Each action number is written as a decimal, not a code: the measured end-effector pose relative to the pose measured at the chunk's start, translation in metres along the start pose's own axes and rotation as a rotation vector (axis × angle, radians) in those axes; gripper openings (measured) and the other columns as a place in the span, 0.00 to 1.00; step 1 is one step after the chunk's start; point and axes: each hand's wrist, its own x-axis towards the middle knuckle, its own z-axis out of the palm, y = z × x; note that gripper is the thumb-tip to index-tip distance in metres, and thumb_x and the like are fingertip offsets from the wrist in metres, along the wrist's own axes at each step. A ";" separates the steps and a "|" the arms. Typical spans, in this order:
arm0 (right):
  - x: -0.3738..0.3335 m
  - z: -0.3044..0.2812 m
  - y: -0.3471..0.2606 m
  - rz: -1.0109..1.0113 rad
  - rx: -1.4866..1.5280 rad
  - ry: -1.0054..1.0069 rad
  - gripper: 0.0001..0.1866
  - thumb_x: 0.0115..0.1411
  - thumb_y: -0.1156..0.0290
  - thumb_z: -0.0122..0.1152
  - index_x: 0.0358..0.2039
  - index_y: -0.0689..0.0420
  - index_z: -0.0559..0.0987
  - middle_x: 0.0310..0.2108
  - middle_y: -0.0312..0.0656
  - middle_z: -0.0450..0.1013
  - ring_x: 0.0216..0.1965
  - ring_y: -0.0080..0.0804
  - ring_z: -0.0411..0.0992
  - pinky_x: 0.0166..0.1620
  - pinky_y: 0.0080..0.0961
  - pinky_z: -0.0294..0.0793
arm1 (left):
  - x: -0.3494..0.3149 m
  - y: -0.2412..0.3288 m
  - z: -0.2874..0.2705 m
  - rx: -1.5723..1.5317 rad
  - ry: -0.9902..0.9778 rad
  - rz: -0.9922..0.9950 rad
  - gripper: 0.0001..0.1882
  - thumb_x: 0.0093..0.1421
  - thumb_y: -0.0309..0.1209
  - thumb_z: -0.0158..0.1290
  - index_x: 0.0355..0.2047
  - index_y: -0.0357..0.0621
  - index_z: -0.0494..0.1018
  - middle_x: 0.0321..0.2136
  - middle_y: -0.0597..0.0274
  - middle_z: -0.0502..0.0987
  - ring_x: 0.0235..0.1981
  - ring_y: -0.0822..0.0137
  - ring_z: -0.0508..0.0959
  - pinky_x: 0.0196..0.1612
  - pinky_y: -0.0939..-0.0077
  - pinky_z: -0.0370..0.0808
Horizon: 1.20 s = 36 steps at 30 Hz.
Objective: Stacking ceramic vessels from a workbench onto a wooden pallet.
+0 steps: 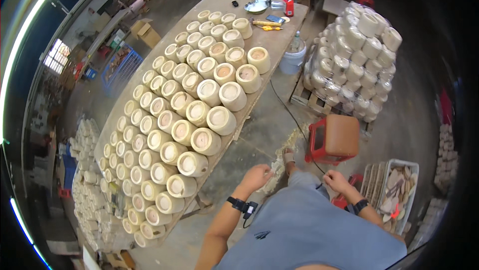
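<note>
My left hand [257,177] hangs in front of my body near the table's edge, fingers loosely apart, holding nothing visible. On the other side, my right hand [337,181] is curled at my waist. A black cable [291,112] runs across the floor and meets its fingertips; whether they grip it is hard to tell. Beside my left hand stands a long table [294,25] covered with rows of cream-coloured, round, cup-like plaster or clay pieces [192,162]. Each has a round recess in its top, some pinkish inside.
A plastic-wrapped stack of similar pieces [357,60] sits on a wooden pallet [309,98]. Nearby are a red-framed stool [334,140], a white bucket [293,60] and a crate [414,170] of flat pieces. A red bottle [288,5], bowl [256,6] and tools occupy the table's far end.
</note>
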 end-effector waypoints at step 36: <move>0.612 -0.067 -0.435 -0.966 -0.894 -0.689 0.48 0.44 0.74 0.72 0.66 0.45 0.60 0.51 0.54 0.67 0.49 0.54 0.71 0.51 0.44 0.72 | 0.357 -0.094 -0.183 0.365 0.534 -0.623 0.14 0.51 0.38 0.60 0.36 0.46 0.77 0.43 0.46 0.71 0.51 0.46 0.69 0.51 0.51 0.67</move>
